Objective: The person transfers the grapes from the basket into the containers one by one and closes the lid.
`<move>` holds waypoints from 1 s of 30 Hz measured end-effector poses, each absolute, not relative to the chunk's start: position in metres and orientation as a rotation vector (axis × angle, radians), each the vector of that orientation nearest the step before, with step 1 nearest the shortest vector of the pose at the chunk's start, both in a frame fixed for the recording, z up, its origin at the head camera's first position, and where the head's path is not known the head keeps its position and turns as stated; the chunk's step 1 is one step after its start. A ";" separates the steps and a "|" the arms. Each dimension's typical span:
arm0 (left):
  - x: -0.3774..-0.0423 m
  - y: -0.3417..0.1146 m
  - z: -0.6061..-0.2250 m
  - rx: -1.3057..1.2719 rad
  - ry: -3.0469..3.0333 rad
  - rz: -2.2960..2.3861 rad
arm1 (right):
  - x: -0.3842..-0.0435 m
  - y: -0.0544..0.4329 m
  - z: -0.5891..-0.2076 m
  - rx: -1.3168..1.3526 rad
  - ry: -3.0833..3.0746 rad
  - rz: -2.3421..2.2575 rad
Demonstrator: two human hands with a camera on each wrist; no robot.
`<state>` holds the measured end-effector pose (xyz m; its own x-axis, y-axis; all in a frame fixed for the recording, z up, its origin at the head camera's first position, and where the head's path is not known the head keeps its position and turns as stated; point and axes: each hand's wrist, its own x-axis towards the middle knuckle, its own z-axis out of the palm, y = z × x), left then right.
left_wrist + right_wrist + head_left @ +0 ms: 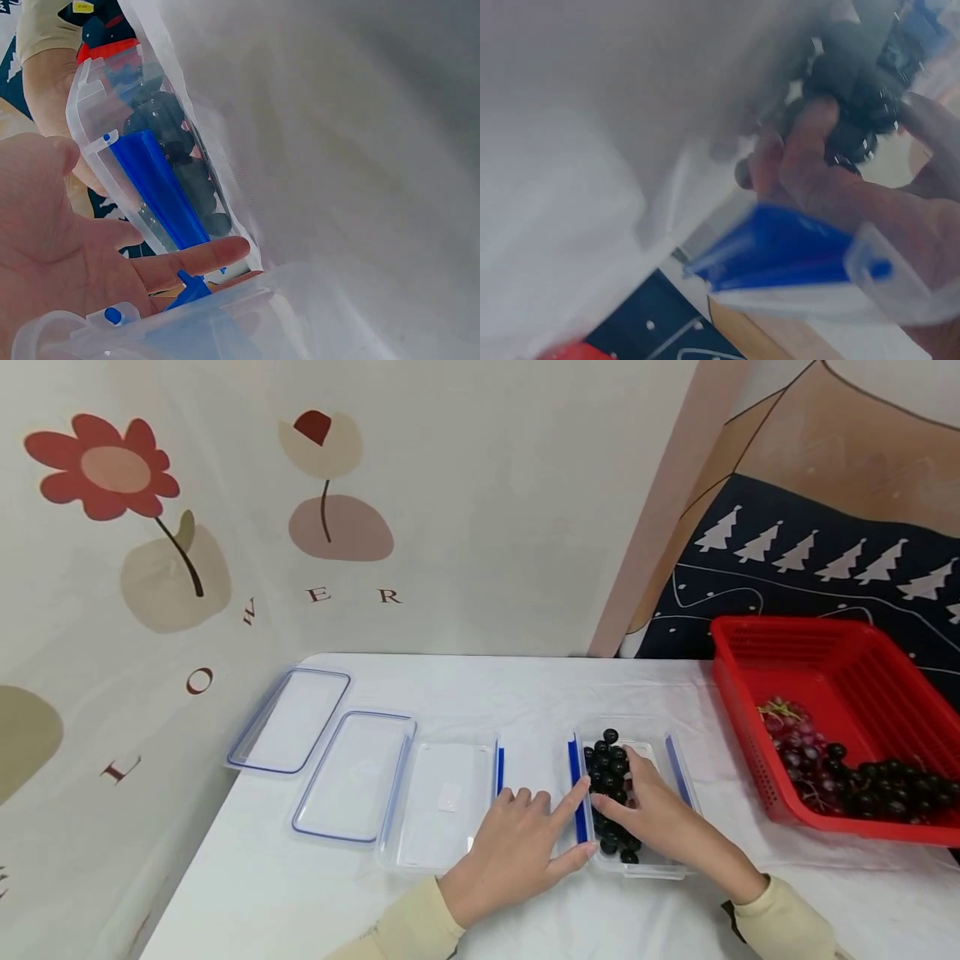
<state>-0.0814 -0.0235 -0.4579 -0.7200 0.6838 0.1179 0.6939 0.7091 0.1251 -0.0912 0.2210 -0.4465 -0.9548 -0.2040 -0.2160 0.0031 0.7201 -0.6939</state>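
A bunch of dark grapes lies lengthwise in a clear plastic container with blue side clips. My right hand reaches into this container and grips the bunch, thumb on the near left side and fingers on its right. In the right wrist view, the fingertips press against the dark grapes behind the cloudy plastic wall. My left hand is spread, with index finger and thumb stretched to the container's left side by the blue clip. Nothing is held in it.
An open clear container stands to the left, partly behind my left hand. Two clear lids with blue seals, a nearer lid and a farther lid, lie beyond it. A red basket on the right holds red and dark grapes.
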 end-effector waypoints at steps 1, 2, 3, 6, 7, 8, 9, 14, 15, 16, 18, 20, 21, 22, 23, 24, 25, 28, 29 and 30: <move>-0.081 -0.023 -0.458 -1.151 -2.849 -0.255 | -0.090 0.222 -0.445 -0.152 2.651 -1.057; -0.081 -0.023 -0.458 -1.153 -2.850 -0.260 | -0.088 0.223 -0.443 -0.141 2.662 -1.041; -0.082 -0.023 -0.459 -1.154 -2.847 -0.262 | -0.087 0.223 -0.441 -0.137 2.678 -1.024; -0.082 -0.022 -0.459 -1.153 -2.833 -0.259 | -0.080 0.223 -0.438 -0.117 2.723 -0.972; -0.082 -0.022 -0.460 -1.152 -2.830 -0.254 | -0.078 0.223 -0.437 -0.113 2.733 -0.958; -0.082 -0.022 -0.460 -1.150 -2.829 -0.251 | -0.077 0.222 -0.437 -0.105 2.731 -0.956; -0.082 -0.022 -0.460 -1.148 -2.829 -0.245 | -0.076 0.222 -0.437 -0.101 2.712 -0.975; -0.082 -0.023 -0.459 -1.146 -2.837 -0.238 | -0.075 0.220 -0.437 -0.078 2.506 -1.200; -0.081 -0.024 -0.458 -1.147 -2.838 -0.239 | -0.075 0.219 -0.438 -0.075 2.466 -1.247; -0.081 -0.024 -0.458 -1.147 -2.838 -0.241 | -0.075 0.219 -0.439 -0.074 2.440 -1.275; -0.081 -0.024 -0.458 -1.148 -2.837 -0.242 | -0.075 0.219 -0.440 -0.089 2.417 -1.315; -0.081 -0.025 -0.458 -1.147 -2.833 -0.236 | -0.075 0.220 -0.441 -0.100 2.409 -1.331; -0.081 -0.025 -0.458 -1.144 -2.831 -0.232 | -0.075 0.220 -0.442 -0.112 2.413 -1.328; -0.080 -0.025 -0.458 -1.142 -2.830 -0.225 | -0.076 0.221 -0.442 -0.122 2.426 -1.314; -0.080 -0.025 -0.458 -1.141 -2.827 -0.219 | -0.076 0.221 -0.443 -0.142 2.448 -1.296; -0.080 -0.026 -0.457 -1.139 -2.823 -0.216 | -0.077 0.222 -0.443 -0.153 2.471 -1.272; -0.081 -0.025 -0.457 -1.138 -2.821 -0.215 | -0.077 0.222 -0.443 -0.158 2.507 -1.230; -0.081 -0.024 -0.457 -1.135 -2.809 -0.198 | -0.077 0.222 -0.441 -0.162 2.612 -1.108; -0.081 -0.024 -0.456 -1.133 -2.805 -0.192 | -0.076 0.222 -0.440 -0.161 2.645 -1.067; -0.081 -0.023 -0.456 -1.132 -2.805 -0.189 | -0.075 0.222 -0.439 -0.152 2.669 -1.036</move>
<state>-0.0812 -0.0233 -0.4561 -0.7158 0.6824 0.1486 0.6961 0.7142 0.0736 -0.0751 0.2218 -0.4392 -0.9570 -0.1949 -0.2148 0.0012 0.7381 -0.6747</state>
